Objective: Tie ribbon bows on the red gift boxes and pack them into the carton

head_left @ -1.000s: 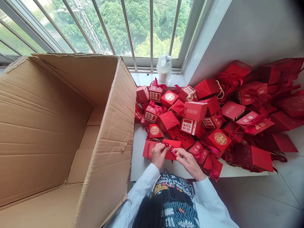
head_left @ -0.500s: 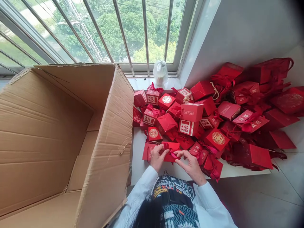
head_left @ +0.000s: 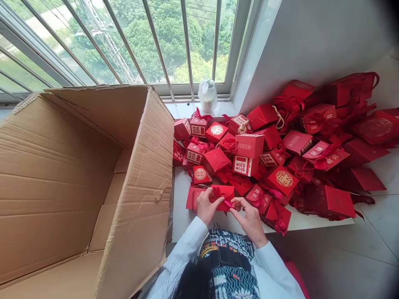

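Observation:
At the near edge of the white ledge lies a red gift box (head_left: 225,191), partly covered by my fingers. A pink-red ribbon (head_left: 228,204) runs across its front between my hands. My left hand (head_left: 208,206) pinches the ribbon's left part, thumb pointing right. On the other side, my right hand (head_left: 247,215) pinches the ribbon between thumb and fingers. Just left of this box, another red box with a twisted cord (head_left: 191,198) sits partly behind my left hand. Close to my right hand are ribbon-tied red boxes (head_left: 278,216).
A large open cardboard box (head_left: 141,187) stands on the left, its wall beside the ledge. Many red gift boxes (head_left: 248,145) are heaped across the white ledge (head_left: 181,226) and to the right. A white plastic bag (head_left: 207,95) stands by the barred window (head_left: 187,45).
The ribbon loop between my hands has become a straighter, tauter strip. Both hands stay at the same box, and the view has shifted slightly.

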`<state>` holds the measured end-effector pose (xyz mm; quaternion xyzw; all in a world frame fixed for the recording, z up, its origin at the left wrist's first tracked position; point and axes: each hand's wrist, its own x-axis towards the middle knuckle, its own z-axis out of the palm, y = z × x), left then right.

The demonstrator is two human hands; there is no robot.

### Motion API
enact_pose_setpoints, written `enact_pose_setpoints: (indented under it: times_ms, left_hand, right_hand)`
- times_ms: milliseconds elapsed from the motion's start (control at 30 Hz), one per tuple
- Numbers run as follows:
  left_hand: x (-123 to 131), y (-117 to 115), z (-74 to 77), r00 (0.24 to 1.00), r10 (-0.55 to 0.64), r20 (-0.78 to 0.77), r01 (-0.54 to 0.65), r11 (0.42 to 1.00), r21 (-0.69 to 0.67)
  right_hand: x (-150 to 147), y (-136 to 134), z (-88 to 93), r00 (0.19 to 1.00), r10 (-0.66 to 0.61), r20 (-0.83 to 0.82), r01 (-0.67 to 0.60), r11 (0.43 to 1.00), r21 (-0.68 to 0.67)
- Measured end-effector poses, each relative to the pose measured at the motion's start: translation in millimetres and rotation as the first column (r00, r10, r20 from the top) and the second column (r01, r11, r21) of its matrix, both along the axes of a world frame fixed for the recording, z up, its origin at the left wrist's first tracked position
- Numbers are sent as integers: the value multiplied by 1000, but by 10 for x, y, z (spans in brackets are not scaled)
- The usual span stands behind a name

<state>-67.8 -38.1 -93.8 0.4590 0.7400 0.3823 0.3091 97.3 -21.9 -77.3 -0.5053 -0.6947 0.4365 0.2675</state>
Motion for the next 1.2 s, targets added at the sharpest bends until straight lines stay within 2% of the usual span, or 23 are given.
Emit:
enact_pose_setpoints:
  times_ms: [100,167,400,500,633,667,733,800,833,900,1000,1100,1200]
  left_hand:
    - [-25,15,-31,1000,4,19,-4,1000,-2]
    - [-42,12,-42,999,10,30,-10,1000,-1]
    - [-99,-1,-39,998,49,46,-50,999,13]
    - [-125,-19,-54,995,86,51,-87,996,29]
    - [-141,-51,2,995,94,38,-98,990,103]
    - [-141,-52,36,999,45,-5,-43,987,152]
    - [-136,-36,113,977,-159,-140,188,955,228]
    - [-116,8,175,899,-366,-240,415,888,201]
    - [-100,37,193,881,-410,-238,452,877,164]
    - [-56,97,199,905,-381,-191,405,908,108]
    - [7,163,157,960,-251,-126,263,961,90]
    - [34,187,110,984,-169,-65,174,982,79]
    - [27,198,98,993,-117,-5,117,992,45]
  right_hand:
    - [27,1,-66,976,-139,-167,116,984,-137]
    - [38,12,-91,952,-196,-235,149,968,-202]
    - [71,93,-58,927,-277,-253,246,958,-151]
    - [124,128,-29,964,-230,-134,222,972,-71]
    - [159,152,54,991,-16,133,-1,992,128]
    - [153,160,78,983,21,184,-51,986,160]
    - [126,188,123,971,59,233,-107,975,195]
    - [84,236,161,972,69,224,-119,969,216]
    - [61,266,176,976,73,206,-120,968,222]
    - [14,327,195,985,76,156,-109,972,210]
    - [-38,395,179,997,37,69,-46,990,136]
    - [-53,416,120,1000,-10,26,8,997,74]
    - [-36,393,77,999,5,38,-5,1000,17]
